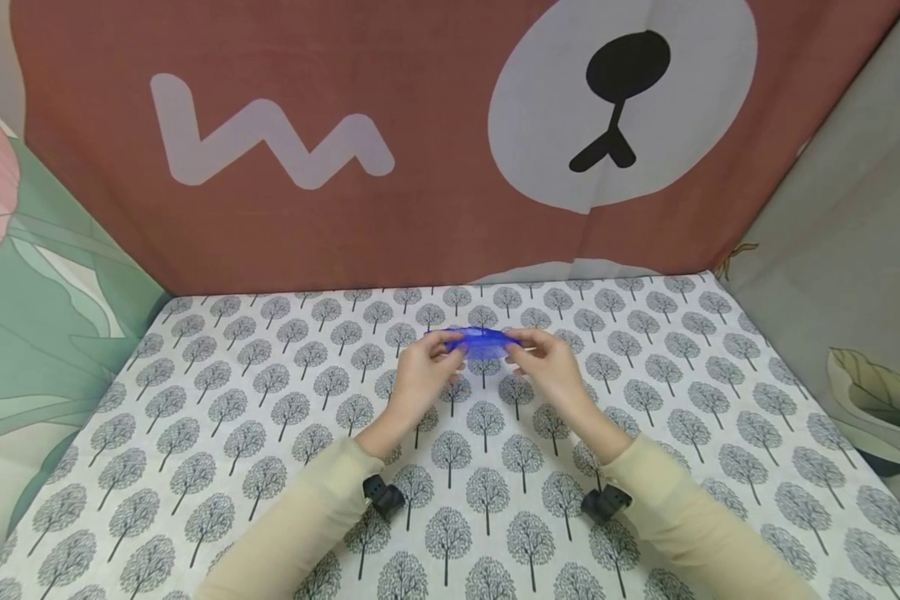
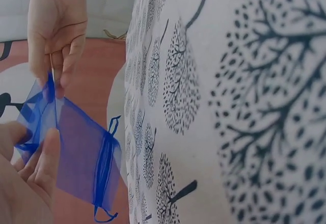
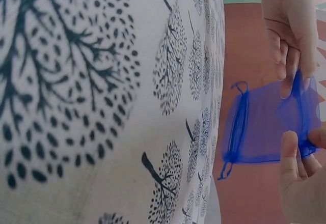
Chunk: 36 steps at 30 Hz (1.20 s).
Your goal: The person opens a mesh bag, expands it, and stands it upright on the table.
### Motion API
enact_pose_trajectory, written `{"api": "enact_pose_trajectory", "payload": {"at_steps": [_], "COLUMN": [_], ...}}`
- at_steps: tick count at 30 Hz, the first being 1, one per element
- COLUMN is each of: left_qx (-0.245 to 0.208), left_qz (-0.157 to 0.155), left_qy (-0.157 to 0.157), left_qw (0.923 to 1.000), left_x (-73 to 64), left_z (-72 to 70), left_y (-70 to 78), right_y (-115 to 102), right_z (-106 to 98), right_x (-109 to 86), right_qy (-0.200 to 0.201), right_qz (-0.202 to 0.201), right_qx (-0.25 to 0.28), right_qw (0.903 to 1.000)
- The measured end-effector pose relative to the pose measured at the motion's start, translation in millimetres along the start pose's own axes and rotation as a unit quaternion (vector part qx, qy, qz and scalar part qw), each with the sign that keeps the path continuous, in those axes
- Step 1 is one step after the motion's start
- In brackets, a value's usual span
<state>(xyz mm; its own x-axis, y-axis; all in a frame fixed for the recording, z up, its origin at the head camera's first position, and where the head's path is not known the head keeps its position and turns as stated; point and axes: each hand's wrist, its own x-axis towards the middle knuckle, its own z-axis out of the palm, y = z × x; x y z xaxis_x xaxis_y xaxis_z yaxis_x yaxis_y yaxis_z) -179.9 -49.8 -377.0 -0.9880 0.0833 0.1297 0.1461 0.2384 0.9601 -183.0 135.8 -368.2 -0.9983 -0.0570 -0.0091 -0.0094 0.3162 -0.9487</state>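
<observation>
A sheer blue organza drawstring bag [image 1: 484,342] is stretched between both hands, raised over the table. My left hand [image 1: 426,367] pinches one corner between thumb and fingers, and my right hand [image 1: 550,367] pinches the opposite corner. Seen from the left wrist, the bag [image 2: 84,152] hangs with its gathered drawstring band and small cord loops at the lower end. The right wrist view shows the same bag [image 3: 262,124], its see-through fabric bunched where the fingers grip it.
A white cloth with black tree prints [image 1: 270,467] covers the table. Behind it hangs a reddish-brown curtain [image 1: 420,225] with a cartoon face. Leaf-patterned fabric [image 1: 832,250] hangs on the right, and green and pink fabric [image 1: 52,292] on the left.
</observation>
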Motion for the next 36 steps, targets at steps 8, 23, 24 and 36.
{"api": "enact_pose_trajectory", "payload": {"at_steps": [8, 23, 24, 36], "left_qx": [0.014, 0.096, 0.102, 0.111], "left_qz": [-0.031, 0.008, 0.013, 0.027], "left_qy": [0.004, 0.04, 0.039, 0.042], "left_qw": [0.9994, 0.9946, 0.9939, 0.9926], "left_x": [0.2, 2.1, 2.0, 3.1], "left_z": [1.2, 0.3, 0.4, 1.0], "left_y": [2.3, 0.0, -0.1, -0.6], "right_y": [-1.2, -4.6, -4.6, -3.6], "right_z": [1.0, 7.8, 8.2, 8.7], "right_x": [0.4, 0.9, 1.4, 3.6], "right_qy": [0.008, 0.042, 0.045, 0.053], "right_qz": [0.002, 0.007, 0.009, 0.015], "right_qx": [0.015, -0.057, -0.06, -0.041], "right_qw": [0.9999, 0.9975, 0.9972, 0.9977]}}
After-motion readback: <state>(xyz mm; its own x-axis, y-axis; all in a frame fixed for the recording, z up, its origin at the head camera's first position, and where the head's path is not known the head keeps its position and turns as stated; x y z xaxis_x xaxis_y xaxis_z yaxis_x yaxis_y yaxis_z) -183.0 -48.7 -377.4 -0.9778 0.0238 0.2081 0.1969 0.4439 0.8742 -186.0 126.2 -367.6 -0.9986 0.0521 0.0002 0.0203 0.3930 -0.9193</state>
